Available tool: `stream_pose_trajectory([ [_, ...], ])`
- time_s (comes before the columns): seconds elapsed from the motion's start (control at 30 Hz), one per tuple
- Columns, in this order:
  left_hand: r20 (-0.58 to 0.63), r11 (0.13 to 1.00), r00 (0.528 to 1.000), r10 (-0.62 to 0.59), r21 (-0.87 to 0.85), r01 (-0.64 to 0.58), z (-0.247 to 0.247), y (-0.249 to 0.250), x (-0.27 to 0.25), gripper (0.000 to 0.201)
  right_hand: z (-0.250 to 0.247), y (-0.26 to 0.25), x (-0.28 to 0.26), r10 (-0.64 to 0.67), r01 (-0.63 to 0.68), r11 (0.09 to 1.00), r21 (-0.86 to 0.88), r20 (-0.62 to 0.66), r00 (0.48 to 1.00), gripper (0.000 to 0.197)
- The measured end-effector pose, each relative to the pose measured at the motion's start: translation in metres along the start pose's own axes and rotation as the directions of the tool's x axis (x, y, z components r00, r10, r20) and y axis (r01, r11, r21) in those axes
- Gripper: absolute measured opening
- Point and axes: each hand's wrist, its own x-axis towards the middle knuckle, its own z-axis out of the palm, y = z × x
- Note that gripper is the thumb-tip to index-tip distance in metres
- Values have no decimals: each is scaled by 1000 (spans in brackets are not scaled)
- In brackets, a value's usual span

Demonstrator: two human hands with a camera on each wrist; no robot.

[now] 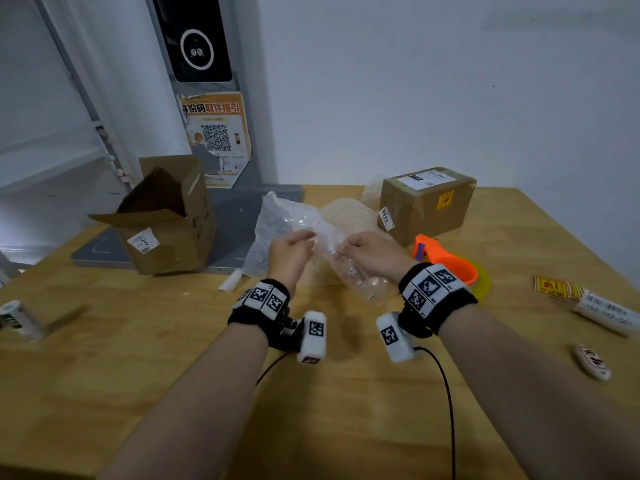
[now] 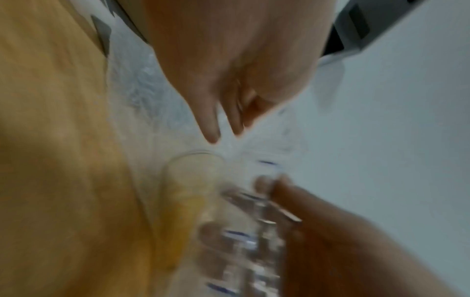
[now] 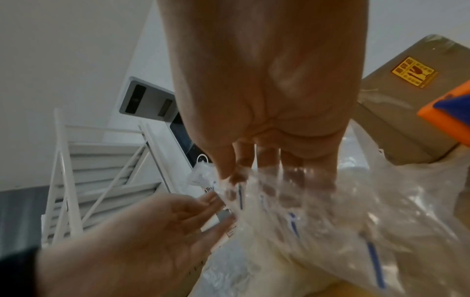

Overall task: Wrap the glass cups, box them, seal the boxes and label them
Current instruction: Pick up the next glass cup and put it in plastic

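Both hands work above the wooden table (image 1: pixel 173 358) on a sheet of clear bubble wrap (image 1: pixel 277 220) rolled round a glass cup (image 1: pixel 349 275). My left hand (image 1: pixel 294 245) pinches the wrap's edge at the upper end of the roll. My right hand (image 1: pixel 362 252) grips the wrapped cup, its fingers (image 3: pixel 292 174) under the film (image 3: pixel 318 211) and its thumb on top. In the left wrist view, which is blurred, the cup's open rim (image 2: pixel 195 158) shows below my left fingertips (image 2: pixel 213 136). An open cardboard box (image 1: pixel 166 223) stands at the back left.
A sealed, labelled box (image 1: pixel 426 202) stands back right, an orange tape dispenser (image 1: pixel 446 261) in front of it. Yellow fragile stickers (image 1: pixel 554 288) and a label roll (image 1: pixel 606 311) lie at the right. More cushioning (image 1: pixel 346 213) lies behind the hands. A small roll (image 1: pixel 17 318) sits far left.
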Motion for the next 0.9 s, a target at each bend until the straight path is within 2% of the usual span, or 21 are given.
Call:
stream_pose_trajectory([
  [0.03,-172,997,985,-9,-74,-4,-2,6,3,33,1,0,2,15,-15,1000,1,25,1000,31],
  [0.07,-357,992,934,24,-107,-67,-3,17,1,34,3,1,5,23,-23,1000,14,45,999,32],
  [0.1,-476,979,875,87,-123,-165,-4,30,-5,34,4,1,7,26,-27,999,22,65,998,33],
  [0.13,-506,947,845,172,-150,-283,-3,43,-10,35,4,1,9,29,-30,999,15,84,996,32],
  [0.17,-467,906,847,254,-192,-378,-2,57,-19,36,5,0,10,31,-31,1000,-4,108,994,30],
  [0.2,-371,885,875,310,-224,-408,2,68,-26,38,5,-2,11,24,-21,999,-27,139,990,32],
  [0.23,-243,896,911,332,-222,-385,5,75,-31,39,4,-3,11,14,-3,998,-61,178,984,41],
  [0.27,-99,932,948,302,-180,-316,9,79,-33,38,4,-6,10,8,16,994,-107,222,975,52],
  [0.33,149,995,985,87,-57,-79,17,71,-28,31,2,-8,10,23,33,981,-189,283,959,60],
  [0.37,215,998,975,-59,5,59,19,61,-24,25,0,-7,13,33,30,978,-208,294,955,58],
  [0.43,251,959,927,-279,114,258,16,35,-17,20,-4,-5,17,38,20,981,-192,292,956,47],
  [0.47,247,942,910,-333,136,307,15,22,-14,17,-7,-4,19,31,15,984,-176,259,965,40],
  [0.57,219,929,903,-369,100,356,13,2,-10,13,-18,-2,31,-36,37,978,-204,8,999,31],
  [0.63,207,927,904,-374,66,369,13,-1,-8,13,-19,-1,40,-45,21,960,-280,-77,996,43],
  [0.73,222,923,897,-382,42,383,14,0,-6,14,-9,3,53,86,-80,882,-465,-8,996,71],
  [0.8,234,918,889,-394,58,392,14,3,-6,16,-2,5,59,157,-118,825,-553,23,987,72],
  [0.9,236,906,876,-421,67,417,14,2,-4,15,4,14,67,213,-159,809,-566,31,976,80],
])
